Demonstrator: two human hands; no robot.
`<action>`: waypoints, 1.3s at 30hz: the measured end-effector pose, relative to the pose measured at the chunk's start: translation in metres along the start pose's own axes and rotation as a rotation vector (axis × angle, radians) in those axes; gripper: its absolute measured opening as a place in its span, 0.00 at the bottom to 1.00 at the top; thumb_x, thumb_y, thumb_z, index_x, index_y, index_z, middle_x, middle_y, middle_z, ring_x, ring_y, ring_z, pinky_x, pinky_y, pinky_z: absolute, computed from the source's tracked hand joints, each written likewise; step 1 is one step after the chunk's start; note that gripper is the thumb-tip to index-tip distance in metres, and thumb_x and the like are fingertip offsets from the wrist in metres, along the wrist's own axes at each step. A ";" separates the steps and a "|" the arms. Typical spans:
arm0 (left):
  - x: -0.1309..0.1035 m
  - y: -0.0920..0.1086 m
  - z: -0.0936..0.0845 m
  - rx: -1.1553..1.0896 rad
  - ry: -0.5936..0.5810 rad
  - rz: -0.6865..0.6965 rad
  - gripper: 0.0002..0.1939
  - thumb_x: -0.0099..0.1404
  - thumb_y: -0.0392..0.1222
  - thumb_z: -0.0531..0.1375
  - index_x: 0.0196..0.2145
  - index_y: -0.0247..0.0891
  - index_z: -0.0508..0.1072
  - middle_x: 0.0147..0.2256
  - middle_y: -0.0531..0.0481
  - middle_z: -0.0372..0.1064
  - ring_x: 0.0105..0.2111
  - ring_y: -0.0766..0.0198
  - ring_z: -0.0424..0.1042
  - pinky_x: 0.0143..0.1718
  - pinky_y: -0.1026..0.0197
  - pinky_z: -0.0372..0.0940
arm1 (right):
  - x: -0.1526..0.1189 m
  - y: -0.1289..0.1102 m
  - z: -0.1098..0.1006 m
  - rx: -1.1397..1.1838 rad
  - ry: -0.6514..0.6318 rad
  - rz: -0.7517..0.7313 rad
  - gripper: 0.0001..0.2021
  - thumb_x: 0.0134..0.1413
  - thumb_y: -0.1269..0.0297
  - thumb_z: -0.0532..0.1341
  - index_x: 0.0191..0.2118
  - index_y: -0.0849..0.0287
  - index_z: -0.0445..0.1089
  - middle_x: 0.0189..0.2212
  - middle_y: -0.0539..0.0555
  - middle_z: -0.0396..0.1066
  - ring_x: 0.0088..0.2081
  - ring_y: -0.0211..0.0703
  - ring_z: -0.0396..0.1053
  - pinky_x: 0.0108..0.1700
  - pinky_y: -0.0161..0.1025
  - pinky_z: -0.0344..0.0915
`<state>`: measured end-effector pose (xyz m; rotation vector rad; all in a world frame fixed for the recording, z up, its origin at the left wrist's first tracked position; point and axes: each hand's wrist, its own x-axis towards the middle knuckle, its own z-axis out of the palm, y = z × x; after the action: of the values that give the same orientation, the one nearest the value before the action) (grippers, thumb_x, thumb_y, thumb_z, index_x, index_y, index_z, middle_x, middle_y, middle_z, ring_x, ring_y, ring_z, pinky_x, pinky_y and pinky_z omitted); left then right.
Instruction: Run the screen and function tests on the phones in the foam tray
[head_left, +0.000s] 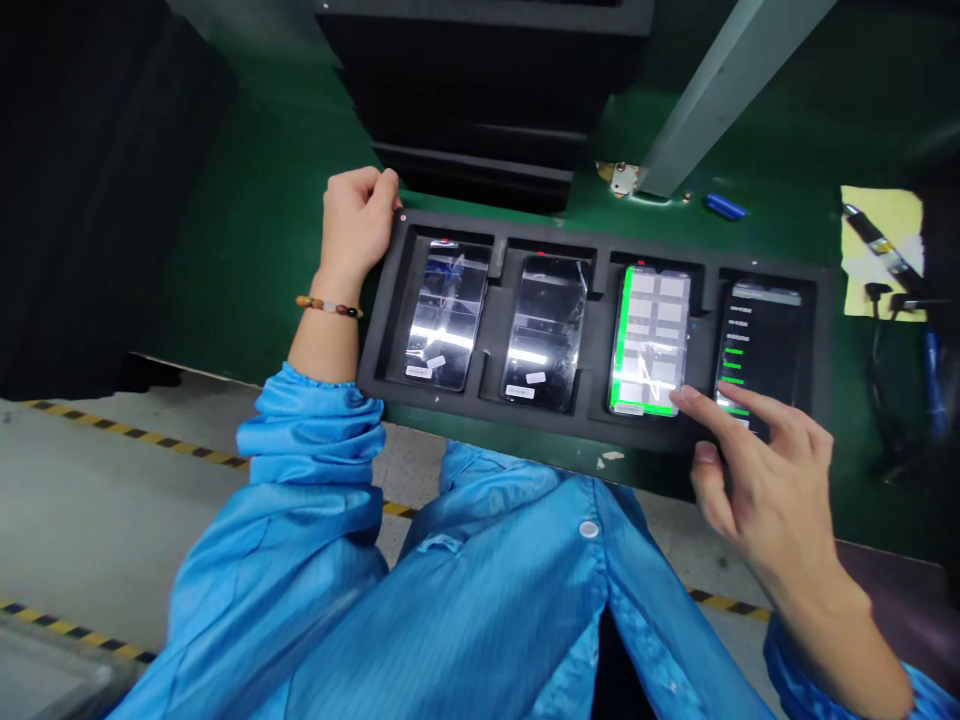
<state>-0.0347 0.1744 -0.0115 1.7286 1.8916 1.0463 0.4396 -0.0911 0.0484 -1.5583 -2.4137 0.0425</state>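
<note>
- Black tray [598, 340] lies on the green table [262, 230], crossways in front of the person I watch from my remote seat.
- I count four phones in its slots, one per slot: the first phone [450, 315] and second phone [546, 335] have dark, glossy screens with small white labels near their lower ends.
- I see the third phone [651, 340] lit with pale blocks and green bands along its left and lower edges; the fourth phone [765, 340], at the right end, shows a dark screen with short white and green lines.
- On my feed the left hand [360, 215] is clenched at the tray's upper left corner; I cannot tell whether its fingers grasp the edge.
- I find the right hand [780, 480] loose and holding nothing, its index fingertip at the third phone's lower right corner, another finger over the fourth phone's left edge; I cannot tell whether either presses.
- Beyond the tray I make out a metal post [724, 100] and a small blue cap [726, 207]; to its right, a pen [877, 245] rests on yellow paper [904, 215].
</note>
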 end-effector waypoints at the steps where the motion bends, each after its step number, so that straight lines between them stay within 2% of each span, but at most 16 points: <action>1: -0.001 0.001 0.000 -0.004 0.016 0.005 0.23 0.81 0.45 0.60 0.25 0.40 0.71 0.23 0.55 0.61 0.26 0.66 0.57 0.35 0.55 0.53 | 0.005 0.001 0.002 -0.001 -0.004 0.026 0.30 0.70 0.69 0.59 0.74 0.49 0.65 0.58 0.59 0.80 0.66 0.61 0.73 0.65 0.58 0.62; 5: -0.002 0.001 0.001 0.004 0.038 0.040 0.23 0.80 0.46 0.61 0.25 0.40 0.72 0.22 0.54 0.62 0.25 0.65 0.58 0.34 0.55 0.53 | 0.031 0.005 0.009 0.017 -0.023 0.144 0.29 0.73 0.66 0.56 0.75 0.47 0.64 0.63 0.55 0.79 0.70 0.60 0.68 0.67 0.60 0.61; 10: -0.002 -0.002 0.002 0.012 0.054 0.051 0.23 0.79 0.45 0.62 0.24 0.40 0.73 0.22 0.53 0.62 0.24 0.65 0.58 0.32 0.54 0.51 | 0.066 0.011 0.013 -0.003 -0.034 0.217 0.28 0.74 0.64 0.53 0.76 0.55 0.63 0.64 0.57 0.79 0.71 0.65 0.65 0.70 0.64 0.60; 15: -0.003 -0.001 0.002 0.012 0.052 0.053 0.22 0.79 0.44 0.62 0.25 0.40 0.73 0.22 0.53 0.63 0.24 0.65 0.58 0.31 0.54 0.50 | 0.095 0.024 0.014 0.022 -0.077 0.234 0.30 0.75 0.63 0.49 0.79 0.51 0.57 0.68 0.57 0.76 0.72 0.71 0.62 0.69 0.72 0.59; 18: -0.004 0.000 0.001 0.018 0.045 0.040 0.21 0.79 0.42 0.62 0.25 0.40 0.73 0.22 0.54 0.62 0.24 0.65 0.59 0.31 0.54 0.49 | 0.108 0.029 0.014 0.046 -0.098 0.258 0.31 0.74 0.62 0.49 0.79 0.52 0.57 0.69 0.58 0.74 0.71 0.74 0.61 0.69 0.74 0.60; 21: -0.005 0.004 0.001 0.020 0.044 0.043 0.21 0.79 0.40 0.61 0.24 0.40 0.73 0.21 0.54 0.62 0.24 0.65 0.59 0.31 0.55 0.50 | 0.120 0.025 0.016 0.051 -0.117 0.257 0.30 0.74 0.62 0.49 0.78 0.55 0.58 0.68 0.60 0.75 0.71 0.73 0.61 0.69 0.74 0.60; 25: -0.006 0.009 0.000 0.048 0.036 0.031 0.22 0.79 0.39 0.62 0.24 0.40 0.72 0.21 0.54 0.61 0.24 0.65 0.59 0.32 0.55 0.49 | 0.133 0.010 0.024 0.074 -0.133 0.165 0.30 0.75 0.62 0.49 0.77 0.57 0.59 0.69 0.62 0.73 0.72 0.69 0.61 0.71 0.70 0.60; 30: -0.006 0.011 -0.001 0.053 0.022 0.005 0.22 0.79 0.39 0.62 0.24 0.40 0.71 0.22 0.54 0.61 0.25 0.65 0.58 0.32 0.54 0.49 | 0.140 0.001 0.027 0.089 -0.136 0.116 0.30 0.74 0.61 0.49 0.78 0.55 0.58 0.70 0.60 0.72 0.73 0.66 0.61 0.71 0.68 0.61; 36: -0.006 0.011 0.000 0.067 0.021 0.021 0.23 0.80 0.42 0.63 0.24 0.39 0.70 0.21 0.55 0.59 0.25 0.66 0.57 0.32 0.55 0.50 | 0.127 0.018 0.021 0.042 -0.099 0.260 0.31 0.73 0.63 0.49 0.77 0.52 0.58 0.67 0.58 0.76 0.70 0.69 0.64 0.68 0.72 0.64; 39: -0.006 0.010 0.001 0.067 0.026 0.028 0.25 0.80 0.46 0.64 0.23 0.40 0.69 0.22 0.55 0.59 0.25 0.65 0.56 0.32 0.55 0.50 | 0.121 0.021 0.020 0.077 -0.106 0.238 0.31 0.73 0.62 0.48 0.79 0.47 0.56 0.68 0.56 0.75 0.71 0.71 0.63 0.68 0.74 0.61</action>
<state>-0.0264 0.1688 -0.0058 1.7919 1.9441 1.0318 0.4070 0.0292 0.0506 -1.8405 -2.2599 0.2667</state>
